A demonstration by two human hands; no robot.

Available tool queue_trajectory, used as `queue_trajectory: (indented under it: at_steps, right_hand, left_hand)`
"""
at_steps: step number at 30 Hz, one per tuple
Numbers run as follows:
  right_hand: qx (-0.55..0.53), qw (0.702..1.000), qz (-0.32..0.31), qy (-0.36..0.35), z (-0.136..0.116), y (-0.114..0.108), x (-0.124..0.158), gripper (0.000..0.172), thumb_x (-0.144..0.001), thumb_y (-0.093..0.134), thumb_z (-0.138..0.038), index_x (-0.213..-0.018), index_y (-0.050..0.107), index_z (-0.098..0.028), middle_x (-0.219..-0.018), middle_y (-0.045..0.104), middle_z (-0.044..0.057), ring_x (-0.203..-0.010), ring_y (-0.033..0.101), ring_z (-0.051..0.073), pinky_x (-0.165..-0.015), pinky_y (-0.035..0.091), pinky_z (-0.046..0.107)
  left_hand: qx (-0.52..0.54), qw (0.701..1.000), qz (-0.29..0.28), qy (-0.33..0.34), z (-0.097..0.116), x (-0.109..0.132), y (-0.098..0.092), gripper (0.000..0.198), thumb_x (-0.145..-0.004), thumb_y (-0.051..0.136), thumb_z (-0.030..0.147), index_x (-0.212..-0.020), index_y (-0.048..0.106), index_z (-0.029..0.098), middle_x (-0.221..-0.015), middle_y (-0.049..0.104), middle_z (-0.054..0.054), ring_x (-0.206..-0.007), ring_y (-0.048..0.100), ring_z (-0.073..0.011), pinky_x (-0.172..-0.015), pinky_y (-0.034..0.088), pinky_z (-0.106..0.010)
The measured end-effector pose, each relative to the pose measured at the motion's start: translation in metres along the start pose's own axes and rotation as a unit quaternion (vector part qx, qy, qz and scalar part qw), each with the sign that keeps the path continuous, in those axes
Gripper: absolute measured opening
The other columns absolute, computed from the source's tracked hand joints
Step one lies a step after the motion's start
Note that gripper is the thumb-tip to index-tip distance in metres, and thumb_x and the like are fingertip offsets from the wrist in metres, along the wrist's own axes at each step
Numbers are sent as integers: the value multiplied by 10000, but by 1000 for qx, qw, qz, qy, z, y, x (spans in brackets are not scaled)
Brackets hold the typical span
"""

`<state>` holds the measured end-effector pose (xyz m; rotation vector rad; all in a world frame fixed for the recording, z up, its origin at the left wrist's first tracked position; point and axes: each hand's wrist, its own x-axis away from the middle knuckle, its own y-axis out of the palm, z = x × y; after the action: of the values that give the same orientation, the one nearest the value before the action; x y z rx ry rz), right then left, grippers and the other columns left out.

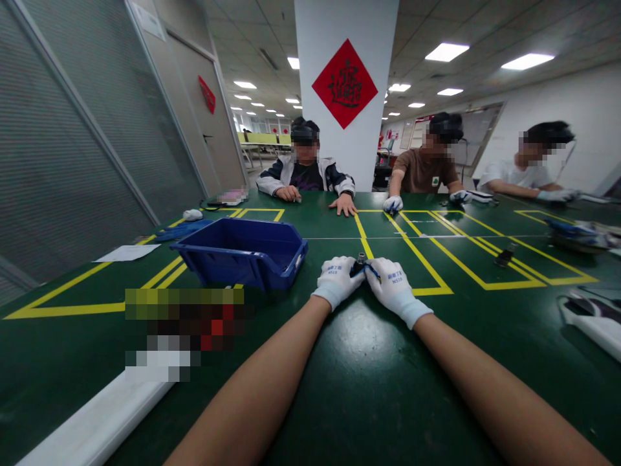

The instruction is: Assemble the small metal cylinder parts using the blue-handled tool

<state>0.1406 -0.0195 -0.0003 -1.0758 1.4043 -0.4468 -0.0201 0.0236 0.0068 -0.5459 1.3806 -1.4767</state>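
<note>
Both of my hands wear white knit gloves with blue print and meet over the green table [359, 388]. Between their fingertips is a small dark part with a shiny metal top [361, 258], standing upright. My left hand [337, 278] closes on it from the left. From the other side, my right hand [389, 281] has its fingers curled against the same part. The gloves hide most of it, so its exact kind cannot be made out. To the left of my left hand stands a blue plastic bin [233, 265], its low front turned toward the right.
Yellow tape [436, 291] marks out boxes on the table. A small dark part [506, 255] stands at the right, near a white object [592, 323]. Paper [127, 253] and blue gloves [184, 230] lie at left. A long white object [107, 408] lies near left. Three people sit opposite.
</note>
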Motion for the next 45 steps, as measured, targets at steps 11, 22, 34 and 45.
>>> queue_trajectory:
  at_steps: [11, 22, 34, 45]
  right_hand:
    - [-34, 999, -2, -18, 1, -2, 1, 298, -920, 400, -395, -1081, 575, -215, -1053, 622, 78, -987, 545, 213, -847, 386, 338]
    - [-24, 1000, 2, -15, 1, -1, 1, 300, -915, 409, -391, -1099, 563, -212, -1049, 624, 83, -985, 546, 217, -844, 388, 342]
    - [-33, 999, -3, -13, 2, 0, 0, 283, -904, 432, -383, -1080, 573, -212, -1061, 627, 80, -990, 552, 216, -858, 388, 350]
    - [-42, 999, -4, -19, 4, 0, 1, 307, -904, 437, -381, -1131, 553, -210, -1085, 620, 80, -997, 551, 217, -855, 395, 350]
  left_hand:
    - [23, 1000, -12, 6, -6, -2, 3, 423, -805, 466, 561, -1072, 552, 245, -1080, 605, -51, -1030, 539, -243, -881, 418, -365]
    - [9, 1000, -20, 15, -4, -1, 2, 433, -782, 509, 539, -1095, 539, 242, -1085, 593, -59, -1029, 537, -251, -893, 422, -372]
    - [27, 999, -31, 10, -2, 0, -1, 415, -788, 506, 528, -1093, 548, 248, -1083, 597, -57, -1044, 533, -246, -893, 427, -361]
    - [22, 999, -9, 33, -8, -2, 6, 412, -791, 488, 539, -1083, 543, 252, -1060, 596, -49, -1019, 533, -244, -870, 437, -361]
